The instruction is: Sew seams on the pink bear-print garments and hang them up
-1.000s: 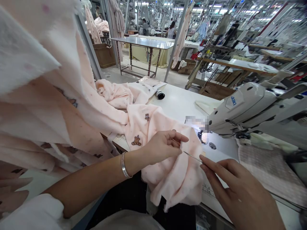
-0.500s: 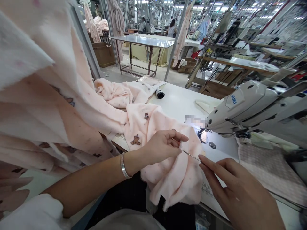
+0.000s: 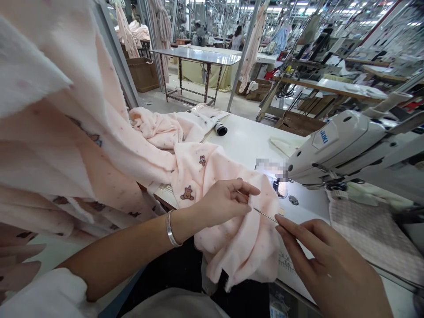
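Note:
Pale pink fleece fabric (image 3: 261,251) printed with small brown bears lies in folds over the table's front edge and hangs down. My left hand (image 3: 228,198) is over it, forefinger stretched out and the other fingers curled, with a fold of the fabric at the fingertips; the exact grip is partly hidden. Between thumb and forefinger, my right hand (image 3: 318,251) pinches a thin pointed metal tool (image 3: 265,215). Its tip points at the fabric near my left thumb. The tool's back end is hidden in the hand.
A white sewing machine (image 3: 344,141) with its lamp lit stands right, on the white table (image 3: 245,134). A small dark cylinder (image 3: 220,128) lies behind the fabric. More pink fabric (image 3: 99,101) hangs at left. Checked cloth (image 3: 371,234) lies at right. A metal-topped table (image 3: 198,55) stands beyond.
The tool and my right hand have shifted very slightly to the right. My left hand and the fabric look nearly the same.

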Available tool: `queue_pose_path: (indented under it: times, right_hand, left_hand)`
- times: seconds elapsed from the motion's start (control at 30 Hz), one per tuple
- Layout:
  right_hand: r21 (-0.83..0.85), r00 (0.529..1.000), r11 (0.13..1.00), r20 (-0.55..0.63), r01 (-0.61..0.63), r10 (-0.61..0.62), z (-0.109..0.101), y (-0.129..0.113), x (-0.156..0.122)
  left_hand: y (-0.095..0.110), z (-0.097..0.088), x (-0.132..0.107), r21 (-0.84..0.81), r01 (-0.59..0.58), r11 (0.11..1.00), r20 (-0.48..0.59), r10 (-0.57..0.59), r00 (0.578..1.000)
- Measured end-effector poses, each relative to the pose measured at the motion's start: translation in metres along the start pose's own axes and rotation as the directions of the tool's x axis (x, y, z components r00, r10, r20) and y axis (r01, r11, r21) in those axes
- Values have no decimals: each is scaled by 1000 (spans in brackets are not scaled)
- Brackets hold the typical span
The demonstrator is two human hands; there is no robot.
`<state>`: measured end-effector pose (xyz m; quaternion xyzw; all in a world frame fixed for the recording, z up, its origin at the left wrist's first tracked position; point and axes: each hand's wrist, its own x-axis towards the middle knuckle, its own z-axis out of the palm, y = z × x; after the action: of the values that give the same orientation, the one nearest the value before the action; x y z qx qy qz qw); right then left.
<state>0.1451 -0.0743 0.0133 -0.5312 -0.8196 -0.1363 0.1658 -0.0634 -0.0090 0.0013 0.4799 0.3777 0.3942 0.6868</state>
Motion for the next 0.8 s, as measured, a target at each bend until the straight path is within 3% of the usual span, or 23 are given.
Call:
queue_pose_path:
  times: [0.23,0.43,0.53,0.7,0.8]
  right_hand:
    - [-16,999,1000,48,-11,12,2,0,-3]
    - [69,997,995,6,-77,77,4,-3,-4]
    - [159,993,980,40,-120,115,6,0,-6]
    - [510,979,835,117,-205,169,8,-3,-9]
    - [658,974,718,133,-226,185,7,-13,-8]
  left_hand:
    - [-1,0,-1,31,-15,999,-5,15,1000]
    - [-2,-1,-3,12,-35,999,4,35,999]
    - [1,-1,-1,-51,-19,999,7,20,1000]
    - [-3,6,1,-253,69,965,70,-52,996]
    - [-9,13,-6,-226,119,967,145,-87,986]
